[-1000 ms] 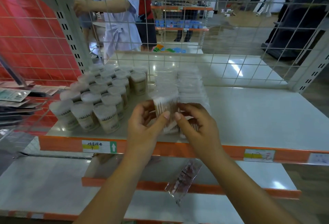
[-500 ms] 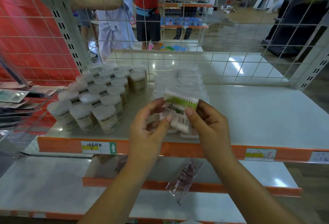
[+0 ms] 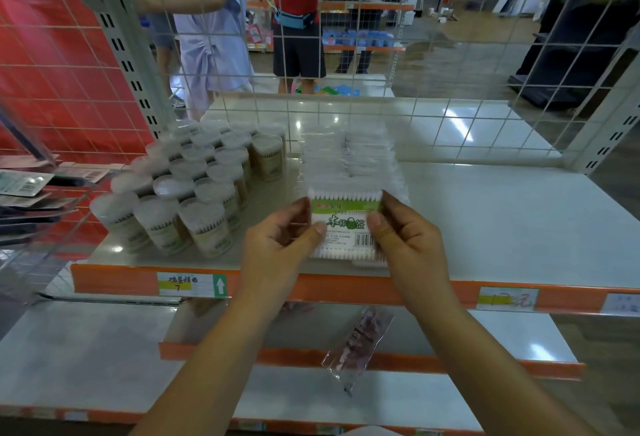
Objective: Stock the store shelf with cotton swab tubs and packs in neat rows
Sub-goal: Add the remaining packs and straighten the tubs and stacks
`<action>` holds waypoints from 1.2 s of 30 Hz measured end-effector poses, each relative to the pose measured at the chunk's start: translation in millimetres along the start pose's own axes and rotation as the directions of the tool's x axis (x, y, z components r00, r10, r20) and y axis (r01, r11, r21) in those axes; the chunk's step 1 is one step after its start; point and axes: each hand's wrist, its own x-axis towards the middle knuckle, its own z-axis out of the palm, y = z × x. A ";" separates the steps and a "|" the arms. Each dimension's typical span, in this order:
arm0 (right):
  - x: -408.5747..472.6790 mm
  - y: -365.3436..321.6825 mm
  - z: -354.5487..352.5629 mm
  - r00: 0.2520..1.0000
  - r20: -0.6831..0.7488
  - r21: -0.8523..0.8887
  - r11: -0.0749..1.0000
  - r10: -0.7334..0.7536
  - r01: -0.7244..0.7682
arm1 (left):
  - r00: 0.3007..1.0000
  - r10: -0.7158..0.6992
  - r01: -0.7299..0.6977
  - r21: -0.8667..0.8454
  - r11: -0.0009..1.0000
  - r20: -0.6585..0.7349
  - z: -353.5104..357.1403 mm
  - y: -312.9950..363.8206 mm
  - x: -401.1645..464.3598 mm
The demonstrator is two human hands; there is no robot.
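Pinching the cotton swab pack upright between my left hand and right hand by its side edges, I held it, long axis crosswise, above the shelf front, just ahead of the pack rows, both hands equally near.

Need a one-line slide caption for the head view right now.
Both hands, left and right, hold a swab pack at the shelf front, tubs ranked left.

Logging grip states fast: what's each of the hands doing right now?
Left hand: pinching the left edge of the cotton swab pack.
Right hand: pinching the same pack's right edge.
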 end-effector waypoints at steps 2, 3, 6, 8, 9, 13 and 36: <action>1.4 4.3 -2.5 0.998 -0.056 -0.144 0.989 -0.032 0.023 | 0.999 0.001 -0.004 0.061 0.998 0.041 -4.5 -6.4 1.8; 2.0 6.9 -3.7 0.996 -0.069 -0.224 0.974 -0.059 0.042 | 0.998 0.000 -0.006 0.093 0.996 0.057 -5.9 -9.7 2.7; 3.1 15.0 -7.3 0.986 -0.046 -0.485 0.867 -0.157 0.115 | 0.997 -0.054 0.045 0.139 0.989 0.059 -9.7 -21.8 5.4; 3.0 20.3 -11.6 0.978 -0.011 -0.600 0.783 -0.210 0.162 | 0.992 -0.123 0.117 0.136 0.984 0.038 -13.1 -32.1 7.6; 2.8 22.1 -14.1 0.973 0.012 -0.641 0.746 -0.228 0.183 | 0.988 -0.149 0.143 0.146 0.979 0.034 -15.0 -37.1 8.8; 3.0 31.4 -21.6 0.927 0.124 -0.783 0.539 -0.354 0.310 | 0.989 -0.146 0.136 0.262 0.955 0.018 -18.7 -50.4 11.6; 18.4 52.4 -35.6 0.827 0.145 -0.856 0.351 -0.544 0.380 | 0.997 0.055 -0.008 0.685 0.729 -0.048 -20.8 -42.5 21.1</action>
